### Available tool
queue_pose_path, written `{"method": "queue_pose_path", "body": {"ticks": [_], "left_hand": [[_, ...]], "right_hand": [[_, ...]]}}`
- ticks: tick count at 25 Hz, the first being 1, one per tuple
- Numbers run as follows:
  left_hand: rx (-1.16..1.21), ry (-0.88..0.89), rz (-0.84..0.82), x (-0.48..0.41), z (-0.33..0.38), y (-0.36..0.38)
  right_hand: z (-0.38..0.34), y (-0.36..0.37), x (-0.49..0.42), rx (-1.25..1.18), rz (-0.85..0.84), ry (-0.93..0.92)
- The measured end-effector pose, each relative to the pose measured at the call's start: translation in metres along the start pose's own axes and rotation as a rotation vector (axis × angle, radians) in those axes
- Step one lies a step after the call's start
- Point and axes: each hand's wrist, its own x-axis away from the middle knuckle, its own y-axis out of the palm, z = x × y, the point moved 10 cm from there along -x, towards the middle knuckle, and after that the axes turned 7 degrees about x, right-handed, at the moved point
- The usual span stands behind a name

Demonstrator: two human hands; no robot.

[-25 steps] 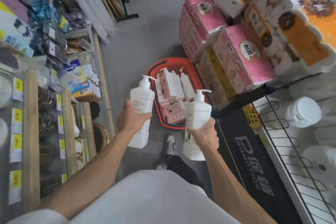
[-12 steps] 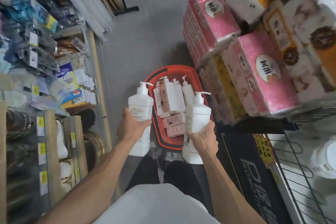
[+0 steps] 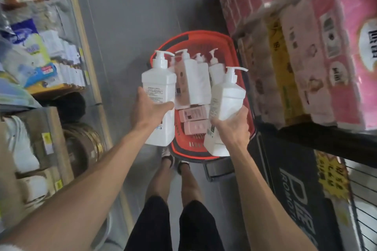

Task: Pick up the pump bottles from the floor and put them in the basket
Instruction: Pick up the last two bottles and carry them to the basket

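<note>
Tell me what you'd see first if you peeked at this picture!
Two white pump bottles stand out in the middle: the left hand grips the left bottle, the right hand the right bottle. Below them a red basket sits on the floor, holding more bottles. Big pink packs fill the right.

The basket (image 3: pixel 208 33) is seen in red, with black patches at its rim. Above it, the left pump bottle (image 3: pixel 159 96) and the right pump bottle (image 3: pixel 226 104) are coloured plain white, with small dark print. Inside the basket, pale pink boxes (image 3: pixel 193 115) are seen. Grey floor (image 3: pixel 132 16) is shown beyond it. To its right, pink packs (image 3: pixel 357 57) marked with white ovals are stacked, and nearer on that side a black sign (image 3: pixel 302 210) is lettered in white.
</note>
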Motion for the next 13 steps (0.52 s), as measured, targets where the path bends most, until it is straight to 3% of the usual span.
{"method": "queue_pose_path", "body": {"ticks": [13], "left_hand": [[0.073,-0.074,-0.038,-0.135,-0.026,0.108]], "right_hand": [[-0.015,0.068,-0.155,0.159,0.014,-0.013]]}}
